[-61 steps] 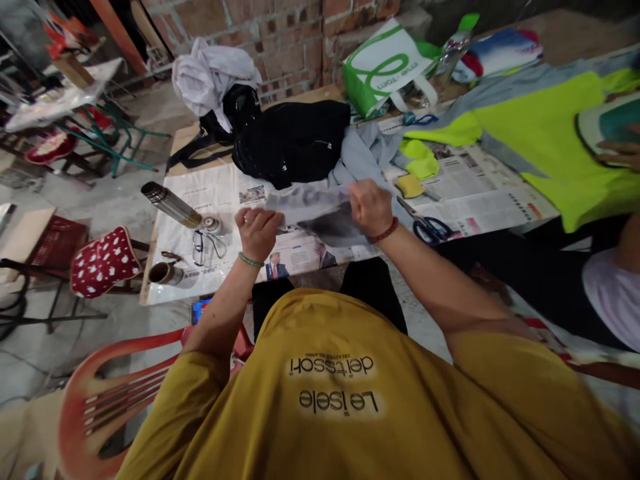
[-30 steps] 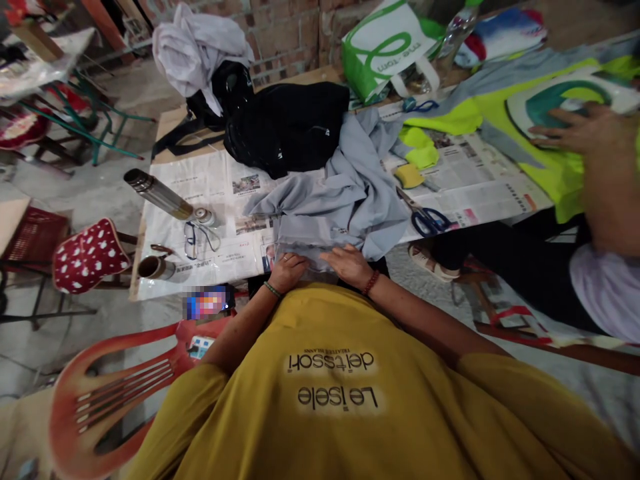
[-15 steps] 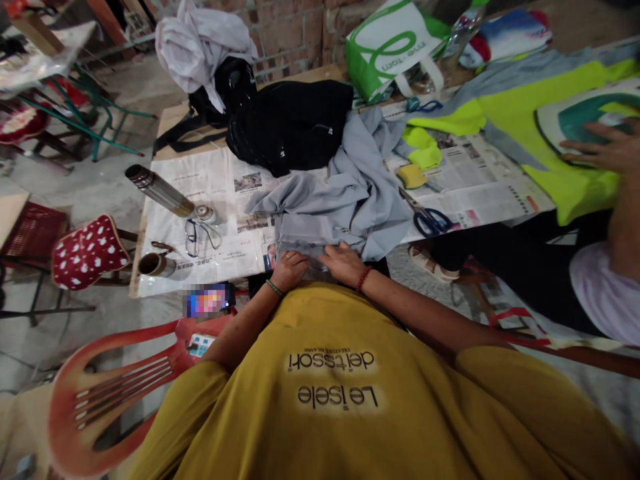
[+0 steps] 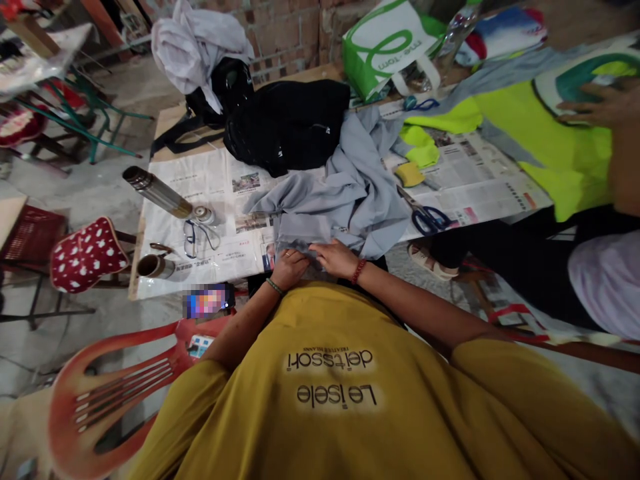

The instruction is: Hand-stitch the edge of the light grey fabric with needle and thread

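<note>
A grey garment [image 4: 367, 187] lies rumpled at the table's front edge, its near part reaching towards my body. My left hand [image 4: 290, 267] is closed on the near edge of that cloth, fingers bent. Beside it my right hand [image 4: 335, 258] pinches the same edge, its fingertips close to those of the left. Between and under the fingers the fold of cloth is partly hidden. To the right of the garment rest blue-handled scissors [image 4: 429, 219] and a yellow pad [image 4: 410, 175].
Behind the garment sits a black bag [image 4: 290, 123]; a green and white bag [image 4: 385, 50] stands farther back. A thermos [image 4: 157, 192], glasses [image 4: 195, 239] and mug [image 4: 156, 266] are at left. At right a co-worker's hand [image 4: 590, 103] holds an iron [image 4: 555, 87] on a yellow-grey garment [image 4: 530, 120].
My right hand has shifted slightly left, nearer my left hand, which stays on the cloth. The co-worker's iron has moved up and away along the yellow-grey garment.
</note>
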The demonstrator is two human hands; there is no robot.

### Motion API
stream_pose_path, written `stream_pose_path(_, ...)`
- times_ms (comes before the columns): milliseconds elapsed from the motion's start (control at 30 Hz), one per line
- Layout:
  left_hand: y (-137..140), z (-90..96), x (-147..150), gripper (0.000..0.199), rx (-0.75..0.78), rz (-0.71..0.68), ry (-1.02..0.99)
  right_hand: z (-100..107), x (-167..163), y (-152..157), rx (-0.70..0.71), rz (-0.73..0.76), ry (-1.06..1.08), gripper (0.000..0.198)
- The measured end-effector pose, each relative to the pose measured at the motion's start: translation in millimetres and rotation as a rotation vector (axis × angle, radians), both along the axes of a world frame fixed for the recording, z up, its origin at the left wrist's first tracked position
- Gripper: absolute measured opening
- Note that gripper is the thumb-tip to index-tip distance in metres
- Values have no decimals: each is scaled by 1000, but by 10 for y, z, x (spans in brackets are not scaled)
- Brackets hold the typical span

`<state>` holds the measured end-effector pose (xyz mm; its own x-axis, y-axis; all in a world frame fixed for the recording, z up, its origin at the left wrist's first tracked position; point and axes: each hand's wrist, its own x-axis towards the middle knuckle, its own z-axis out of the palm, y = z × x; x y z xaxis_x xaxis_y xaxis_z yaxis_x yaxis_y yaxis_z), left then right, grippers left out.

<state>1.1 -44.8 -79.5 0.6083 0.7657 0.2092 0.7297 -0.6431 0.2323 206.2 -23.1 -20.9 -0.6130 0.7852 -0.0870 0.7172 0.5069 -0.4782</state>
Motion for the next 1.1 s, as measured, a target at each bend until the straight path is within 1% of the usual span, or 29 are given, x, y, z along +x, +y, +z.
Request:
stream_pose_path(100, 17, -41, -12, 33, 40, 11, -34, 3, -51, 42, -123, -159, 119, 26)
stream_pose_path(200, 29, -58, -21, 30, 40, 20, -61, 24, -96, 88, -299, -317, 228, 11)
stream_pose_path(267, 33, -54, -20, 30, 26, 26, -79, 42, -119, 120, -429, -385, 267, 9)
stream_pose_path(300, 36, -48, -18, 30, 18, 30, -87, 49, -127, 136, -463, -403, 268, 11)
stream_pose_path(333, 38, -41, -13, 30, 9, 35, -96, 53, -134, 151, -459, -407, 258, 15)
stream_pose_path(367, 42, -32, -8, 30, -1, 39, -106, 55, -139, 166, -418, -397, 237, 19)
stream_pose_path(467, 57, -5, 18, 32, -37, 49, -147, 48, -150, 201, -216, -337, 143, 24)
stream_pose_path(533, 68, 9, 39, 33, -61, 61, -169, 41, -154, 216, -156, -313, 82, 25)
stream_pose_path(667, 69, 9, 80, 29, -74, 87, -222, 50, -150, 217, -149, -293, 32, 27)
stream_pose_path(767, 54, -7, 101, 27, -39, 96, -319, 52, -152, 194, -163, -273, 29, 26)
stream_pose_path(867, 63, -4, 104, 27, -1, 134, -414, 25, -167, 180, -181, -232, 38, 27)
stream_pose_path(1000, 136, 36, 67, 23, -27, 141, -454, 20, -152, 272, -210, -192, 36, 31)
stream_pose_path(1067, 183, 61, 34, 19, -65, 157, -470, 87, -101, 354, -165, -169, 82, 32)
stream_pose_path(1100, 206, 74, 17, 17, -106, 179, -480, 139, -65, 383, -98, -173, 141, 31)
